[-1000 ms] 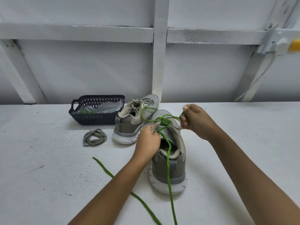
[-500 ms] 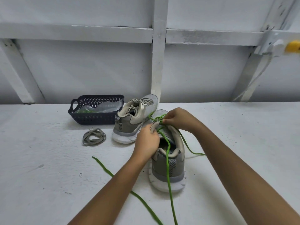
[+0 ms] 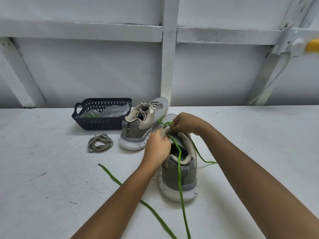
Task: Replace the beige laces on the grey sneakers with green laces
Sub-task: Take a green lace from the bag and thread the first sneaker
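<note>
– At the middle of the tabletop [image 3: 51, 169], which way does the near grey sneaker [image 3: 186, 175] lie?

– Heel toward the person, toe away, so its long axis runs straight out from them. The left hand [image 3: 157, 149] grips the left eyelet edge, fingers curled. The right hand [image 3: 185, 124] pinches the green lace [image 3: 179, 169] at the eyelets, just beyond the left.

– Which hand threads next?

– Probably the right. It holds the lace, whose loose ends trail back over the heel.

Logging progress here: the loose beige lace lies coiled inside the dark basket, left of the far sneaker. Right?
No. The head view shows the beige lace coiled on the table in front of the dark basket, not inside it. It does lie left of the far sneaker.
</note>
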The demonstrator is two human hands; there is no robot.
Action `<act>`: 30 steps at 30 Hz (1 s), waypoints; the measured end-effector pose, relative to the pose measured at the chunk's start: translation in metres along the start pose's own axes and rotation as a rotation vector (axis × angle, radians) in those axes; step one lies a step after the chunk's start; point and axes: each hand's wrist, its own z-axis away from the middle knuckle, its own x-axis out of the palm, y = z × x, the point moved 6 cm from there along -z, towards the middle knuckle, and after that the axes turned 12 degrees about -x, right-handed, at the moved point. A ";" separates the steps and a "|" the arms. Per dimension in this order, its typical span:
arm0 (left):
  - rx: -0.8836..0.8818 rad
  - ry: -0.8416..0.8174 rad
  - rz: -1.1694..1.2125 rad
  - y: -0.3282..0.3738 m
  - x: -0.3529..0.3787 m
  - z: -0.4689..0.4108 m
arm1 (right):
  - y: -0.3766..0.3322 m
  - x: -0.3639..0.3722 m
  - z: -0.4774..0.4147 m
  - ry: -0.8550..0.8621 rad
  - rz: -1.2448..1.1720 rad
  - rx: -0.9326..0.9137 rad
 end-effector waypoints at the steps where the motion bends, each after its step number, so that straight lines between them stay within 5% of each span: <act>1: 0.002 0.002 0.000 0.000 0.000 0.001 | 0.000 -0.001 0.002 0.038 -0.024 -0.009; 6: 0.000 0.009 0.010 0.000 0.000 0.001 | 0.008 -0.014 0.027 0.257 -0.585 -0.058; 11: -0.006 0.004 0.025 0.000 0.000 0.001 | -0.003 -0.035 0.059 0.168 -0.921 -0.122; 16: -0.014 0.005 0.024 -0.002 0.000 0.001 | -0.007 -0.035 0.064 -0.079 -0.651 -0.067; 23: -0.015 -0.005 0.006 -0.003 0.001 0.000 | -0.001 -0.023 0.011 0.024 -0.071 0.044; 30: -0.021 0.000 -0.007 -0.003 0.000 0.000 | 0.003 -0.008 -0.007 -0.067 -0.021 0.069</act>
